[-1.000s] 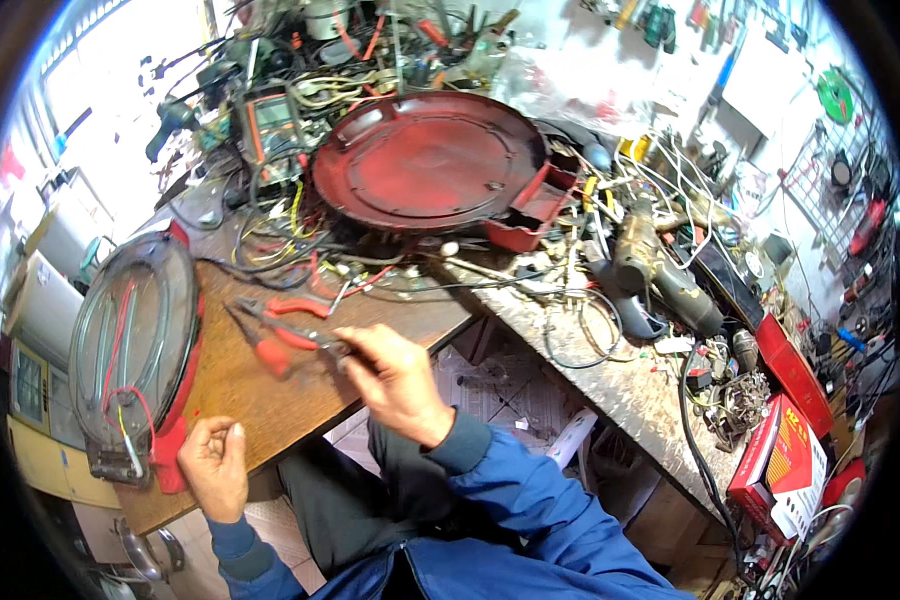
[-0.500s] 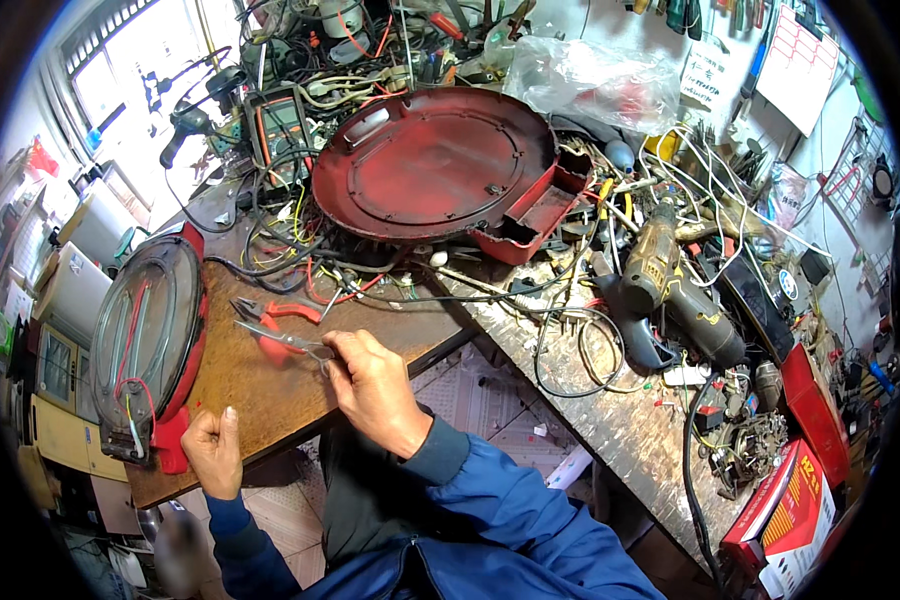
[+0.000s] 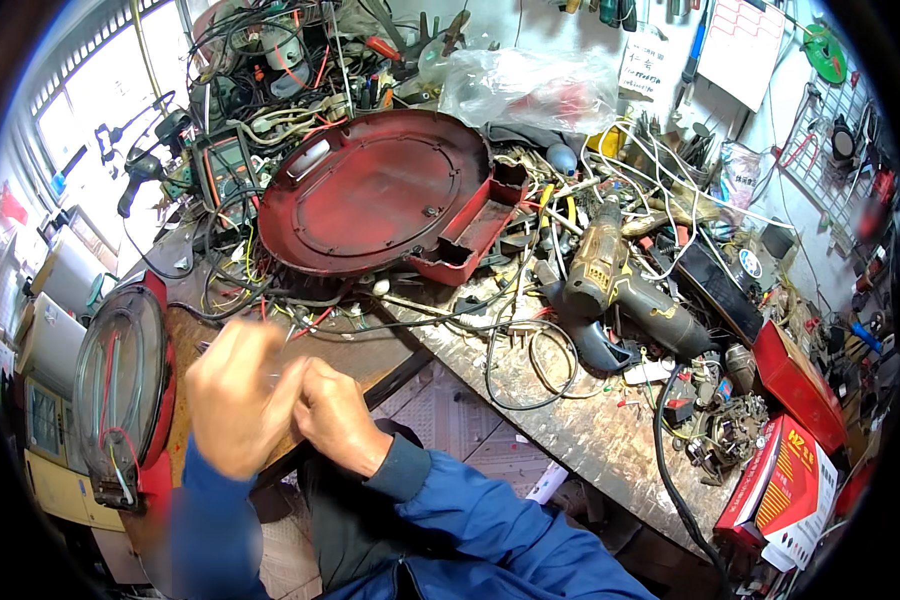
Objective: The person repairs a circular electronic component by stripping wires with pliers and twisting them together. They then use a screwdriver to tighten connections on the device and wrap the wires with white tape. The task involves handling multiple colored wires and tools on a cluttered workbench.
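My left hand (image 3: 232, 400) is curled closed and blurred by motion, held above the brown table (image 3: 398, 358). Whatever its fingers pinch is hidden. Against it, thumb to thumb, is my right hand (image 3: 340, 412), its fingers bent closed. The scissors seen in it half a second ago are now almost wholly concealed behind the two hands. Left of my hands a round dark heating plate (image 3: 120, 375) in a red casing stands tilted at the table edge, with a red wire and tubes across its face. Beyond them lies a large red round shell (image 3: 375, 190).
A drill (image 3: 660, 310), a coiled black cable (image 3: 495, 385) and loose small parts cover the worn bench (image 3: 570, 425) on the right. Tangled wires and a multimeter (image 3: 228, 165) are at the back. A red-and-white box (image 3: 785, 495) stands at the right front.
My left hand has risen and moved right to meet my right hand, which has shifted slightly left. The scissors and red-handled pliers have become hidden. The whole view has turned a little.
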A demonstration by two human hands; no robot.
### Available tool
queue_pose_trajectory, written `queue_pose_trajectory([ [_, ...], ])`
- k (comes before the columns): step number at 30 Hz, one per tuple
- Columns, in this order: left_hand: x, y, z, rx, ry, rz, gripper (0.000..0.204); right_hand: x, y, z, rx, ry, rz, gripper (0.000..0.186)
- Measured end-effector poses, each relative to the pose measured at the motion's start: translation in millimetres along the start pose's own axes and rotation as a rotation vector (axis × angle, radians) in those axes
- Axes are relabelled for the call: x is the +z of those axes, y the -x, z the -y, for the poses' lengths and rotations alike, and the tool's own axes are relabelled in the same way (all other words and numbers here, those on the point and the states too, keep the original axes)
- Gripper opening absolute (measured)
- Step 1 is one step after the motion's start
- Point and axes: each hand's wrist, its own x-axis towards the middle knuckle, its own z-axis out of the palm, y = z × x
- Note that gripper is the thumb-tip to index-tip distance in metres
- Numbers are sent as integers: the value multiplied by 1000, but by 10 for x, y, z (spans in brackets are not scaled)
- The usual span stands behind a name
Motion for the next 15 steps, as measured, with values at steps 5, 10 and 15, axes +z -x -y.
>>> queue_pose_trajectory([
  [5, 478, -645, 57, 182, -211, 154, 35, 62, 6, -82, 23, 31, 24, 19],
  [10, 810, -875, 5, 196, -338, 235, 33, 64, 3, -76, 25, 35, 21, 16],
  [15, 802, -928, -625, 425, 110, 115, 27, 284, 115, -298, 59, -47, 56, 16],
])
